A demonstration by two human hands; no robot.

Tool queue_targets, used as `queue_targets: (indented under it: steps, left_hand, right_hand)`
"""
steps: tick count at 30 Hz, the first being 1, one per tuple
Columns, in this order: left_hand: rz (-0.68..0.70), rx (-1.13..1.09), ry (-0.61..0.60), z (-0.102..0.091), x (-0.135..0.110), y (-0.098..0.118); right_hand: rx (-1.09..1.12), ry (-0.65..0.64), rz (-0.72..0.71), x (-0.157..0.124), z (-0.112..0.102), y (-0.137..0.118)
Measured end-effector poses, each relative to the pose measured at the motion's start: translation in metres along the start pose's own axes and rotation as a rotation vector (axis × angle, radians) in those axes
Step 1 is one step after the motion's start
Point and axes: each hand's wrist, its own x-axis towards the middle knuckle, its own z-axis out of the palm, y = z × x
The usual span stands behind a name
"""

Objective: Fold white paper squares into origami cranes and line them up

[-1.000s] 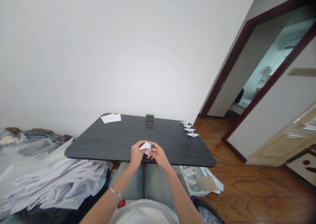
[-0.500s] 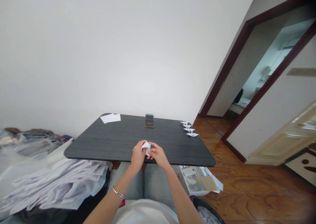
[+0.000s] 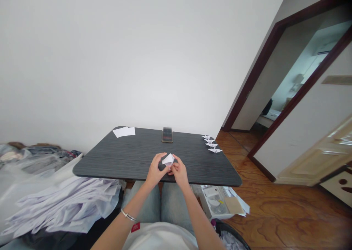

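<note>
A small folded piece of white paper (image 3: 168,159) is held just above the near part of the dark table, between both hands. My left hand (image 3: 155,172) curves around its left side, thumb at the lower edge and forefinger by the upper left. My right hand (image 3: 179,172) pinches it from the right, with the forefinger near the right corner and the other fingers bent below. The folds hidden behind my fingers cannot be made out. Several white origami cranes (image 3: 211,145) stand in a row at the table's right side.
White paper sheets (image 3: 124,131) lie at the far left of the dark table (image 3: 115,162). A phone (image 3: 167,134) rests near the wall. Below the right edge sits a white box (image 3: 217,206) of odds and ends. White cloth-like material (image 3: 68,206) is heaped at left.
The folded paper has moved slightly right and turned, showing a broader face. My left hand has opened out somewhat from it, its forefinger now more extended. My right hand shifted slightly right.
</note>
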Motion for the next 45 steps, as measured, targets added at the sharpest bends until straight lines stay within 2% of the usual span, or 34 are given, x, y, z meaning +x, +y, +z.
queue_targets:
  steps: [6, 17, 25, 29, 34, 45]
  left_hand:
    - [-0.01, -0.014, -0.016, -0.002, 0.0, -0.003]
    - [0.019, -0.165, -0.053, -0.005, 0.004, -0.01]
    - [-0.11, -0.307, -0.091, -0.006, 0.005, -0.016]
    - [-0.126, -0.362, -0.061, -0.005, 0.004, -0.018]
    - [-0.143, -0.305, -0.036, -0.006, 0.005, -0.018]
    - [-0.184, -0.273, -0.078, -0.006, 0.004, -0.018]
  right_hand:
    - [-0.151, -0.007, -0.134, -0.006, 0.005, 0.003]
    - [-0.202, 0.049, -0.211, -0.005, 0.006, 0.01]
    - [-0.278, 0.08, -0.265, -0.008, 0.005, 0.009]
    - [-0.35, 0.072, -0.274, -0.007, 0.005, 0.011]
    - [-0.371, 0.083, -0.275, -0.007, 0.003, 0.013]
    - [-0.187, 0.07, -0.175, -0.003, 0.002, 0.014]
